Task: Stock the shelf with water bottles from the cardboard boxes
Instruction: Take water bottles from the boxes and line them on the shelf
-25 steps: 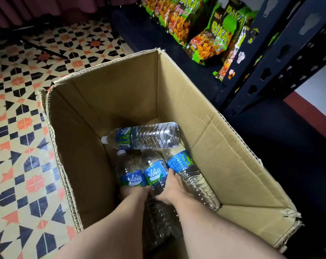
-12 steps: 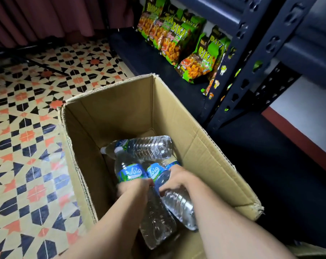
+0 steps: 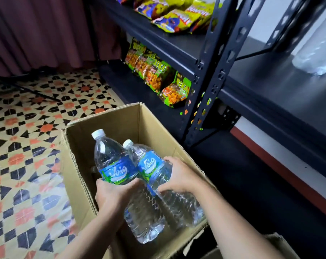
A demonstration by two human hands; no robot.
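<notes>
Two clear water bottles with blue labels and white caps are held above an open cardboard box (image 3: 119, 120). My left hand (image 3: 113, 193) grips the left bottle (image 3: 111, 157) around its middle. My right hand (image 3: 179, 174) grips the right bottle (image 3: 151, 165) just below its label. Both bottles tilt with caps pointing up and away from me, side by side and touching. The box's inside is mostly hidden behind them. A dark metal shelf (image 3: 281, 94) stands to the right, and a blurred clear bottle (image 3: 315, 55) sits on it at the far right.
Green and orange snack bags (image 3: 158, 75) fill the low shelf on the left bay, and more bags (image 3: 173, 14) lie on the shelf above. A dark upright post (image 3: 212, 71) stands between the bays. Patterned floor tiles (image 3: 27, 146) spread left of the box. A second cardboard edge (image 3: 278, 240) shows bottom right.
Both hands have lifted their bottles up out of the box. The view has tilted up toward the shelves, so the box looks lower and smaller.
</notes>
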